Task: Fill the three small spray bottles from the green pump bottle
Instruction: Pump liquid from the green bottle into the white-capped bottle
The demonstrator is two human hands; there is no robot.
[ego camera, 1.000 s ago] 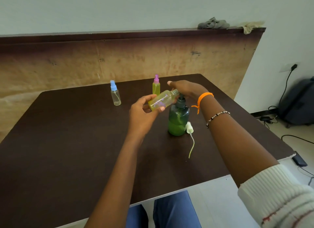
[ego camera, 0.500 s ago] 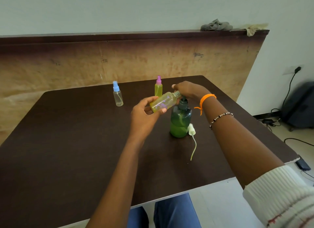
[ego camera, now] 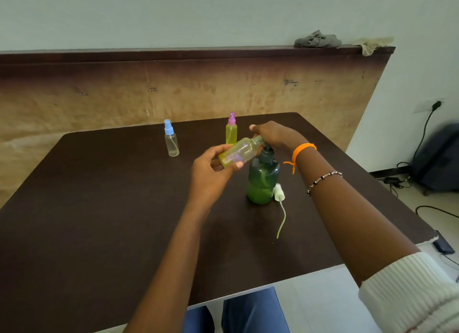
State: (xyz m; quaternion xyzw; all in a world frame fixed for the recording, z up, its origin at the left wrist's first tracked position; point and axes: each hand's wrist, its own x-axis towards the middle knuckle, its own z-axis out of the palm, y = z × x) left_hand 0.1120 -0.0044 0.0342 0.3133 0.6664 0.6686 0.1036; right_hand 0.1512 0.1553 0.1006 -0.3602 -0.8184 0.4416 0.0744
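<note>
Plainly, from the head camera, everything turned on how the open neck of the tilted spray bottle [ego camera: 239,153] met the pump of the green pump bottle [ego camera: 262,181]. The small bottle lay slantwise in the air, its long axis running from low on the person's left up toward the right, neck uppermost and tucked right at the dark pump head, where the right hand [ego camera: 275,135] covered the meeting point, so I could not tell whether spout and neck truly touched. The left hand [ego camera: 211,173] had its fingers and thumb curled round the lower body of that bottle, forearm reaching in from the near edge of the desk [ego camera: 99,220]. The right hand came over from the right edge, wrist arched, fingers bent down over the pump top; whether it pressed or merely gripped was hidden. The green bottle stood upright near the middle of the desk, toward the right edge, with yellow-green liquid in its lower part. Just beside its base lay a white spray cap [ego camera: 278,193], dip tube trailing toward the near edge. Nearer the far edge stood the pink-capped bottle [ego camera: 231,131], full of yellow liquid, and well apart to its left the blue-capped bottle [ego camera: 171,141], seemingly clear and unfilled. By my judgement the second fill was under way.
</note>
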